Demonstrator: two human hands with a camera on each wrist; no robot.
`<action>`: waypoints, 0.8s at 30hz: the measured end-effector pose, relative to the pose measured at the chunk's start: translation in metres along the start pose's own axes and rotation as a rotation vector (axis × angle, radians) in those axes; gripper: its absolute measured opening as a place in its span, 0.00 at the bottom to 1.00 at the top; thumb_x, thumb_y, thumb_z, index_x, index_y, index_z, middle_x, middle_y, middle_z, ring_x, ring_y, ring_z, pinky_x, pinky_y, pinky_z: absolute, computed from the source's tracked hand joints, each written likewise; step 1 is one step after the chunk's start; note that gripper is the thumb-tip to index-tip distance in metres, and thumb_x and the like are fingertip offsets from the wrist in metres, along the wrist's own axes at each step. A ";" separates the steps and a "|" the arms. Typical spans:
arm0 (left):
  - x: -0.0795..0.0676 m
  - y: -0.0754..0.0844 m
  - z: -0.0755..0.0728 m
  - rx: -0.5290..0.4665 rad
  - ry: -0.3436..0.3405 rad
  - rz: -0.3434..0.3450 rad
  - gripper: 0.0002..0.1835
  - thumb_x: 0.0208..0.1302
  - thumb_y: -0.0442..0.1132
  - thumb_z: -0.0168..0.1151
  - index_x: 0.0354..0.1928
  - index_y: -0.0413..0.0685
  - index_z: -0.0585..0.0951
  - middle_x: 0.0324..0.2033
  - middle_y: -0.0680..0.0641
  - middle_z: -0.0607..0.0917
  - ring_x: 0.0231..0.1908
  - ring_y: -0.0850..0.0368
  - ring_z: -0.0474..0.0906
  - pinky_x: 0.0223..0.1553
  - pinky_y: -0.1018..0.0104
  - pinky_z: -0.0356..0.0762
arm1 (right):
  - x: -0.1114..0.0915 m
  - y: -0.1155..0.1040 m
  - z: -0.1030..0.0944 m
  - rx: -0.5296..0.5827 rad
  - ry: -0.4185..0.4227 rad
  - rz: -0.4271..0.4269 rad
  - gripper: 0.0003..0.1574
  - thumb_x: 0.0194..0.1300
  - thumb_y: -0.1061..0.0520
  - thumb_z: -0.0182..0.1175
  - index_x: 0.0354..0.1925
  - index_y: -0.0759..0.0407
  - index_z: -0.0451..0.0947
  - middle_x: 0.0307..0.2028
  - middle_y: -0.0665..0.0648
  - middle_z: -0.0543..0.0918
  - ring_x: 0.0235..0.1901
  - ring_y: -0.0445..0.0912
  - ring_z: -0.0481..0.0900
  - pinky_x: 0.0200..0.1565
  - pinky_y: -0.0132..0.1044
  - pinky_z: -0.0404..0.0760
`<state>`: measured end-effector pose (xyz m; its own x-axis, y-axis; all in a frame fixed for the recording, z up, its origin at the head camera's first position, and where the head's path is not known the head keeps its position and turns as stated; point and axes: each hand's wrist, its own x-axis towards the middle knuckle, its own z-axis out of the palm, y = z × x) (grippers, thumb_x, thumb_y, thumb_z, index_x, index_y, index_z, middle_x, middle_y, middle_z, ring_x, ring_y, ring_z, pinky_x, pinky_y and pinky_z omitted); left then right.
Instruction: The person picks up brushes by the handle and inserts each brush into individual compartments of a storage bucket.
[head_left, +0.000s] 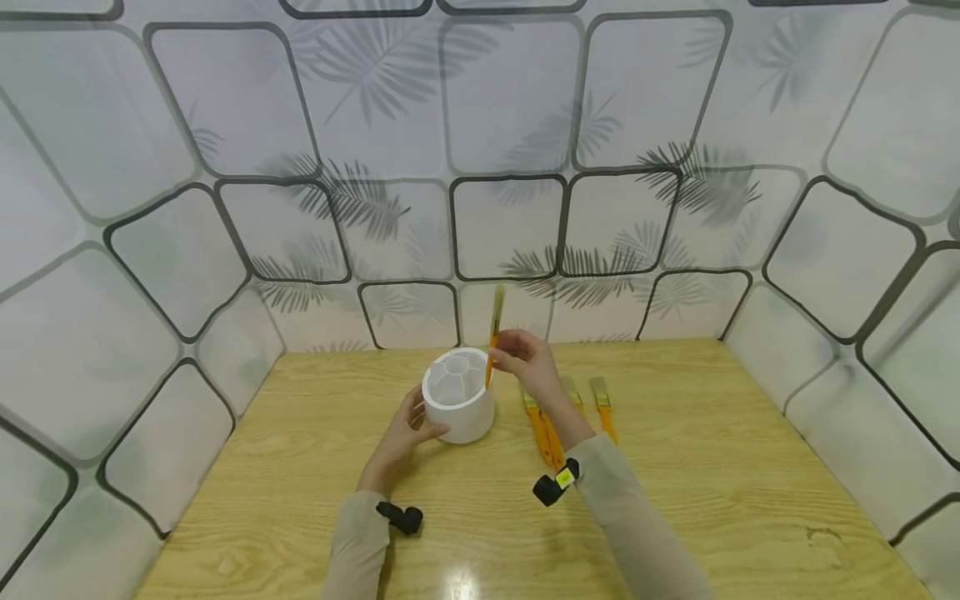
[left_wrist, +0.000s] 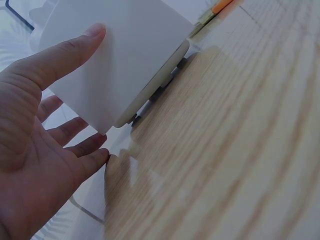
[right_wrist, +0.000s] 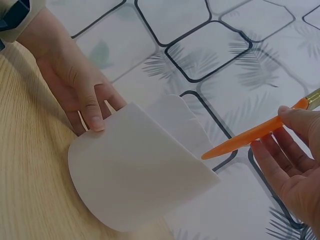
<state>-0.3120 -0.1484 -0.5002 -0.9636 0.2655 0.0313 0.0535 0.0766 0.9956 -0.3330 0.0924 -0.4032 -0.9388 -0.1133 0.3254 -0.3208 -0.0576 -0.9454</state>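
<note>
A white round desk organizer (head_left: 471, 421) with clear dividers (head_left: 454, 367) inside stands on the wooden table, its top facing up. My left hand (head_left: 403, 437) holds it from the left side; the left wrist view shows the thumb (left_wrist: 67, 56) on its white wall and the other fingers around the far side. Between right thumb and fingers, my right hand (head_left: 527, 360) pinches a paintbrush (head_left: 497, 321) with an orange handle, bristles up. In the right wrist view the tip of the handle (right_wrist: 242, 139) points down at the organizer's rim.
Several more orange-handled paintbrushes (head_left: 537, 429) lie on the table right of the organizer, partly behind the right forearm. One brush (head_left: 602, 402) lies farthest right. A patterned white backdrop (head_left: 506, 225) encloses the wooden table (head_left: 285, 467) at the back and sides.
</note>
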 end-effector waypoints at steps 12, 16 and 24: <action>0.007 -0.016 -0.002 -0.020 0.033 -0.008 0.49 0.50 0.38 0.71 0.70 0.58 0.53 0.70 0.50 0.55 0.69 0.46 0.49 0.71 0.52 0.45 | 0.001 -0.001 0.005 -0.044 -0.008 0.006 0.19 0.60 0.64 0.62 0.50 0.69 0.73 0.43 0.65 0.78 0.38 0.41 0.79 0.42 0.41 0.84; 0.001 -0.003 0.000 -0.027 0.011 -0.021 0.49 0.51 0.36 0.70 0.71 0.54 0.51 0.70 0.47 0.54 0.70 0.44 0.48 0.71 0.51 0.44 | 0.001 -0.001 0.007 -0.047 -0.009 -0.003 0.19 0.60 0.66 0.61 0.49 0.71 0.73 0.43 0.66 0.79 0.38 0.41 0.79 0.42 0.40 0.84; 0.003 -0.007 0.000 -0.032 0.015 -0.002 0.49 0.51 0.34 0.70 0.71 0.54 0.51 0.70 0.46 0.54 0.70 0.43 0.48 0.70 0.50 0.44 | 0.000 0.000 0.008 -0.039 -0.011 -0.001 0.18 0.59 0.67 0.61 0.48 0.73 0.73 0.42 0.68 0.78 0.37 0.40 0.78 0.41 0.39 0.84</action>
<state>-0.3150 -0.1478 -0.5075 -0.9676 0.2508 0.0305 0.0435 0.0464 0.9980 -0.3323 0.0848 -0.4033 -0.9370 -0.1239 0.3266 -0.3269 -0.0191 -0.9449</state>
